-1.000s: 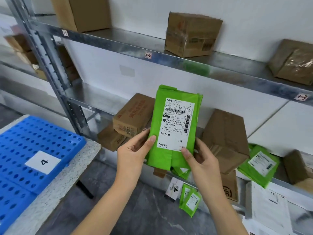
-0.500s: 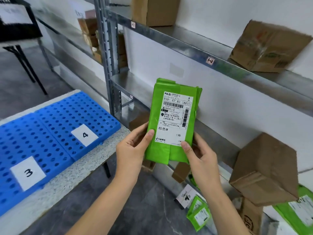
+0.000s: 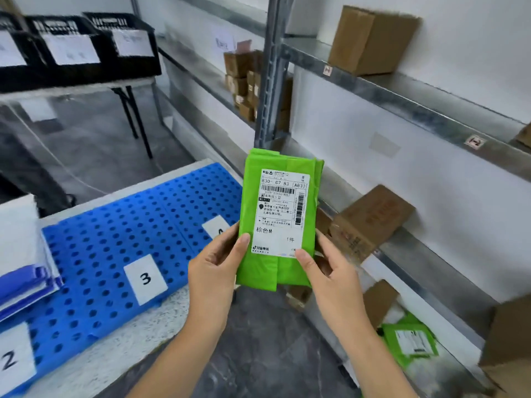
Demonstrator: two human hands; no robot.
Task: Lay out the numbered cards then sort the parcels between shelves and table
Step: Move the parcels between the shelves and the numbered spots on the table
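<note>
We hold green parcel (image 3: 280, 222) upright, long axis vertical, left hand (image 3: 214, 267) and right hand (image 3: 330, 275) pinching lower edges; card 3 (image 3: 146, 278) lies left, nearer left hand

Bare forearms (image 3: 184, 349), slim left hand (image 3: 214, 271) and right hand (image 3: 330, 272) (nails trimmed short).

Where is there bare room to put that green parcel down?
The green parcel should fit on the blue mat between card 2 and card 3, or behind card 3. The upper shelf is bare right of the brown box. Crowded: the bottom shelf, with boxes and green bags.
</note>
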